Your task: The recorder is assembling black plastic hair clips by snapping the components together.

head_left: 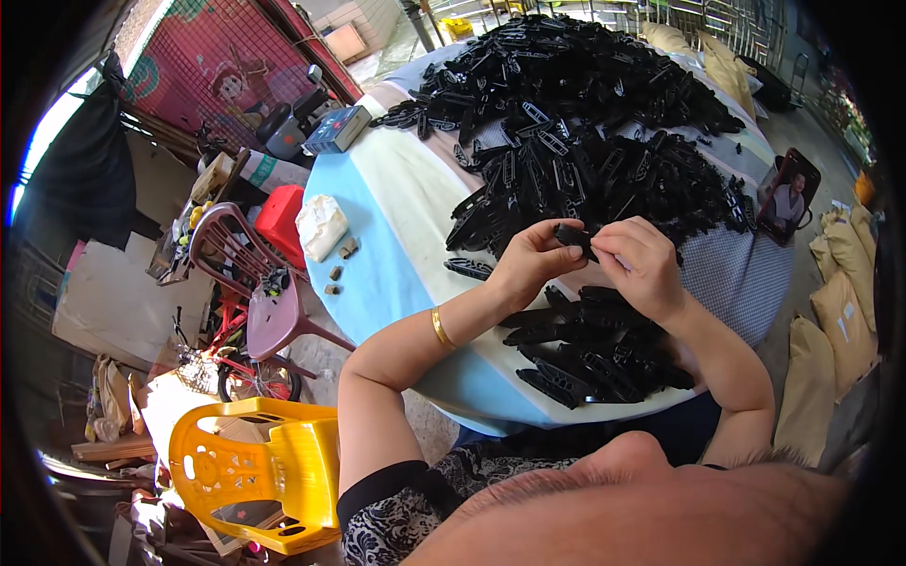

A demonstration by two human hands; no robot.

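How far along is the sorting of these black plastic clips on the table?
A small heap of black clips lies close to the person, apparently finished. One black clip is pinched between the left hand and right hand. The big pile farther back looks untouched, so most seems left.

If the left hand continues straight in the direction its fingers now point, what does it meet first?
The left hand points rightward at the small black plastic part it already pinches with the right hand; beyond that, probably the right hand's fingers.

Two hands, the left hand [528,259] and the right hand [642,264], pinch one black plastic part [574,234]. The black parts fall into two groups: one large heap [576,123] and one smaller pile [595,354], their pieces too many to count. Two plastic chairs show, one yellow chair [260,472] and one maroon chair [255,283].
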